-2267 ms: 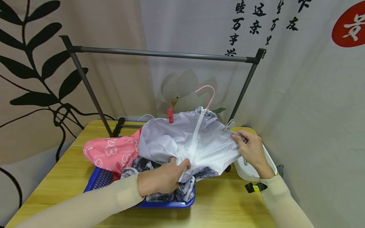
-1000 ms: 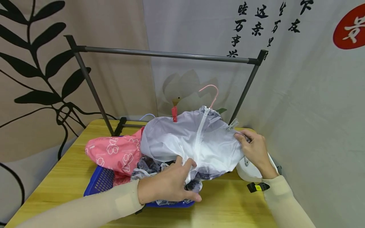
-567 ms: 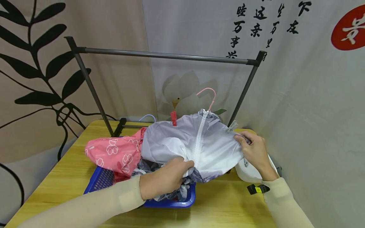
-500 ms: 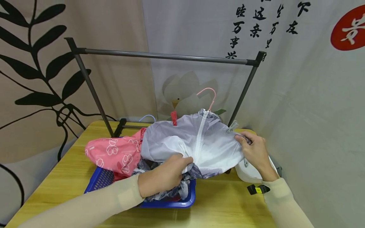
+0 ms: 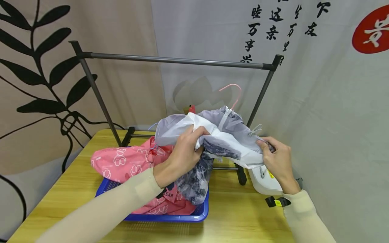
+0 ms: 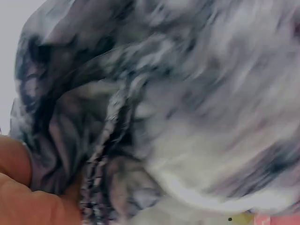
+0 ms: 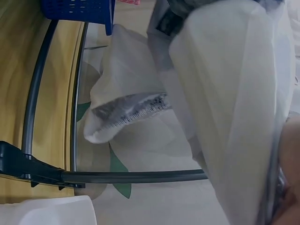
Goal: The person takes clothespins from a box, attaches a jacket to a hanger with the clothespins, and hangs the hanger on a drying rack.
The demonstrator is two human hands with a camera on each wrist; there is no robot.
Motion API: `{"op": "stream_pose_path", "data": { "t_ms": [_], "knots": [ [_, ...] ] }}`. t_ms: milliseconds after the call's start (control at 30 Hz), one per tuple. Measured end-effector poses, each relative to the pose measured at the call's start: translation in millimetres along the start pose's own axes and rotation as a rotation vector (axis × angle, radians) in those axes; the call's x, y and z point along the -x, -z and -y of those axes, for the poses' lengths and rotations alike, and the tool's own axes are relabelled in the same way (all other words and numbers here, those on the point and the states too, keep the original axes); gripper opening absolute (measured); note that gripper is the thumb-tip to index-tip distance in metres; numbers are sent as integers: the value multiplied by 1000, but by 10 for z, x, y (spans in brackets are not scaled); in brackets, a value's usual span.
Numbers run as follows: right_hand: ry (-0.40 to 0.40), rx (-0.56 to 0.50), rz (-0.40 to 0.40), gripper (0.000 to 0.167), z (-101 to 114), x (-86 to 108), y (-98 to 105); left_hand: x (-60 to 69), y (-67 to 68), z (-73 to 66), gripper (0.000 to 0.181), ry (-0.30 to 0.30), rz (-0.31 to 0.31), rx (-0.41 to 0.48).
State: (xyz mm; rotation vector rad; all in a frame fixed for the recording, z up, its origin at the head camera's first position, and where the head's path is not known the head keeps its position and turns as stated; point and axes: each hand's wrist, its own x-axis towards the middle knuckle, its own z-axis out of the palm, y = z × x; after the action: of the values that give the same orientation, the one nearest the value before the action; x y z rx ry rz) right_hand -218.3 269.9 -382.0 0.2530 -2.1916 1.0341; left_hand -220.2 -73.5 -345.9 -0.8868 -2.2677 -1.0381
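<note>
Grey-and-white zip-front fabric jacket [image 5: 218,131], collar [image 5: 233,114] pointing away, long axis crosswise; left hand [image 5: 182,157] gripping hem [image 5: 223,148], right hand [image 5: 279,163] pinching sleeve end [image 5: 269,145]; green leaf-shaped prints [image 7: 121,176], right wrist view only

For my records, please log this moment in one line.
left hand: holds jacket; right hand: holds jacket; pink clothing: partly in basket

Stretches the left arm [image 5: 101,206] in from the lower left, slanting up toward the middle, and grips with the left hand [image 5: 185,150], its fingers [image 5: 200,131] curled. Reaches in more steeply with the right arm [image 5: 307,216] from the lower right, about straight at the right wrist [image 5: 290,185], and pinches with thumb [image 5: 263,147] and fingers of the right hand [image 5: 280,163]. Holds both hands apart.
</note>
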Motion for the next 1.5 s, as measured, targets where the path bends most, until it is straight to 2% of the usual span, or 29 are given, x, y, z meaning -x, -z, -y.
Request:
{"op": "stream_pose_path", "data": {
  "t_ms": [200, 367, 533, 633, 767, 967, 1000, 1033, 1133, 1200, 1233, 1267, 1333, 1400, 1500],
  "knots": [
    [-10, 6, -70, 11, -2, -49, 54, -223, -55, -115, 48, -148, -106, 70],
    [-32, 26, -116, 11, -10, -73, 98, -379, -176, -126, 47, -217, -157, 120],
    [-71, 54, -139, 13, -29, -86, 127, -481, -348, -65, 45, -231, -186, 185],
    [-84, 66, -141, 15, -42, -103, 138, -513, -463, -5, 44, -200, -160, 217],
    [-83, 79, -145, 15, -72, -113, 139, -506, -609, 98, 41, -132, -25, 204],
    [-88, 99, -173, 16, -146, -106, 124, -451, -745, 289, 47, -79, 244, 81],
    [-95, 101, -182, 16, -158, -106, 122, -430, -806, 397, 44, -84, 276, 55],
    [-104, 103, -191, 16, -168, -104, 124, -419, -815, 426, 45, -66, 322, 37],
    [-125, 113, -210, 17, -179, -101, 133, -377, -820, 476, 55, 30, 458, -42],
    [-132, 117, -213, 18, -172, -100, 138, -338, -792, 468, 67, 123, 555, -100],
    [-132, 119, -213, 18, -162, -98, 139, -333, -727, 379, 69, 192, 617, -136],
    [-131, 121, -213, 18, -154, -97, 140, -314, -705, 357, 70, 240, 664, -183],
    [-127, 124, -213, 18, -137, -91, 137, -282, -656, 313, 70, 303, 743, -284],
    [-114, 127, -211, 17, -121, -83, 129, -258, -614, 277, 63, 347, 798, -381],
    [-93, 128, -205, 18, -102, -71, 118, -226, -556, 265, 52, 314, 776, -465]
  ]
}}
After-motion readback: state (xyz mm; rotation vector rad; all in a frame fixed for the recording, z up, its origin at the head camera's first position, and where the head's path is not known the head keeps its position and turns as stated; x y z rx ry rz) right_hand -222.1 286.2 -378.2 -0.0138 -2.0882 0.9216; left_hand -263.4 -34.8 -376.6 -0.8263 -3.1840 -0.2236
